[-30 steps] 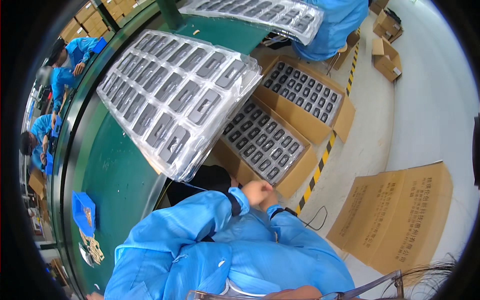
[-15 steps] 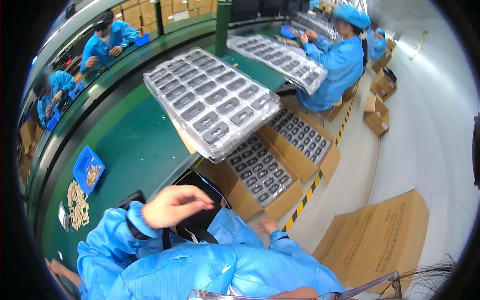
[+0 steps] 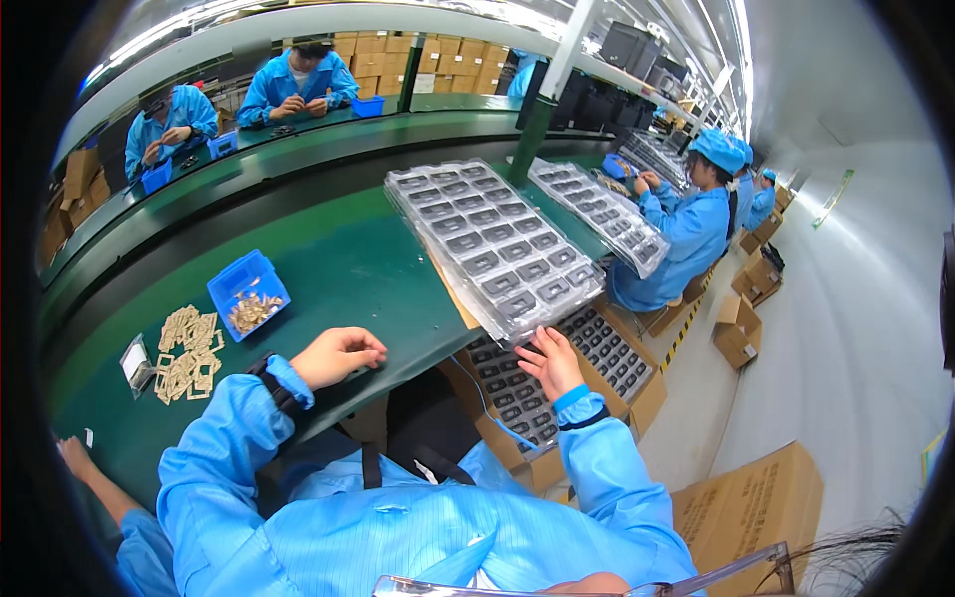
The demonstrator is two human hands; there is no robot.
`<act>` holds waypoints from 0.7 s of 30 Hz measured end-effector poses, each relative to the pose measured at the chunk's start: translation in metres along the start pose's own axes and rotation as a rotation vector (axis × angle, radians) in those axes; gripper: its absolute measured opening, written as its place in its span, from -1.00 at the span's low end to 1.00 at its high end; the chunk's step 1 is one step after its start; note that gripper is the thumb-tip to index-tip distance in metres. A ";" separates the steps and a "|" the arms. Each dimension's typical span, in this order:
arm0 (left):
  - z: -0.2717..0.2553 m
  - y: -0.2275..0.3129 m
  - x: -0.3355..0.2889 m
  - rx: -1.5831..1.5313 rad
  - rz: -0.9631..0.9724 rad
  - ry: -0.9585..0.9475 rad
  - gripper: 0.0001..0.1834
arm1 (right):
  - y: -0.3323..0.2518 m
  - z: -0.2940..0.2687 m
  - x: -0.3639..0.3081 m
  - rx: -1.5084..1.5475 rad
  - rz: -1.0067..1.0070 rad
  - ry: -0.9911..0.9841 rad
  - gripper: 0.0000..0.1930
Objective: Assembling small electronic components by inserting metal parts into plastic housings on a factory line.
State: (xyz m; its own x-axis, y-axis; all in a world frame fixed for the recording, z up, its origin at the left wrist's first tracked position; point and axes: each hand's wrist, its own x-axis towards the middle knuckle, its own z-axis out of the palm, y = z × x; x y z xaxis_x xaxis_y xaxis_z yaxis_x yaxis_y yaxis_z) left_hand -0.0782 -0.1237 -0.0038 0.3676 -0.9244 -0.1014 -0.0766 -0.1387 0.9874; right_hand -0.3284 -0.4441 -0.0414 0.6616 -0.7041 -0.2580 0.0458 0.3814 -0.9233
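Note:
My left hand [image 3: 340, 358] is loosely closed over the near edge of the green worktable [image 3: 348, 261], and nothing shows in it. My right hand [image 3: 553, 368] is open, fingers apart, at the near corner of a clear plastic tray [image 3: 484, 246]; whether the fingertips touch it I cannot tell. Rows of dark rectangular parts fill the tray's pockets. Beneath its near end, the edge of a brown board [image 3: 450, 287] shows. Left of the tray stands a blue bin [image 3: 236, 282] with small brass-coloured pieces. Beside the bin lie several flat tan frames [image 3: 189, 360] in a heap.
A small clear packet [image 3: 136, 364] lies by the frames. Open cartons [image 3: 637, 406] of similar trays stand right of the table, below my right hand. A second filled tray [image 3: 600, 211] lies farther back, near a seated co-worker [image 3: 686, 221]. Another person's arm [image 3: 104, 488] reaches in at lower left.
My right hand has risen from low by my side to the tray's near corner. My left hand has moved from in front of my body to the table edge. The view has shifted.

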 end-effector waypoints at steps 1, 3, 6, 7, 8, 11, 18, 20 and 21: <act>0.001 -0.001 0.003 -0.032 -0.001 -0.018 -0.83 | -0.002 0.005 0.003 -0.005 0.019 -0.016 -0.19; -0.001 -0.016 0.009 -0.114 0.084 -0.047 -0.83 | -0.005 0.006 0.014 0.036 0.033 -0.074 -0.20; 0.005 -0.005 0.002 -0.185 -0.009 -0.052 -0.82 | -0.002 -0.001 0.022 0.008 0.034 0.061 -0.65; 0.005 -0.009 -0.001 -0.207 0.018 -0.081 -0.82 | -0.003 0.001 0.021 0.009 0.038 0.083 -0.66; 0.004 -0.014 -0.002 -0.227 0.047 -0.110 -0.82 | -0.003 -0.002 0.025 -0.009 0.035 0.055 -0.28; 0.006 -0.032 -0.001 -0.258 0.144 -0.135 -0.82 | -0.005 0.009 0.025 -0.061 -0.021 0.143 -0.34; 0.014 -0.036 0.003 -0.284 0.129 -0.108 -0.82 | -0.011 -0.030 0.051 -0.438 -0.046 0.519 -0.37; 0.012 -0.037 0.003 -0.300 0.127 -0.082 -0.81 | -0.027 0.016 0.024 -0.427 -0.710 0.316 -0.41; 0.008 -0.038 0.000 -0.279 0.127 -0.072 -0.81 | -0.049 0.076 -0.013 -0.445 -0.790 0.177 -0.46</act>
State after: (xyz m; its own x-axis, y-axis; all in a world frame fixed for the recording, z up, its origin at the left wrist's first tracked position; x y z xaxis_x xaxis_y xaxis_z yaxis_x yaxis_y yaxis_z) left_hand -0.0829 -0.1216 -0.0419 0.3039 -0.9523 0.0267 0.1433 0.0734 0.9870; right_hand -0.2825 -0.4086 0.0288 0.4348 -0.7573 0.4872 0.1184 -0.4883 -0.8646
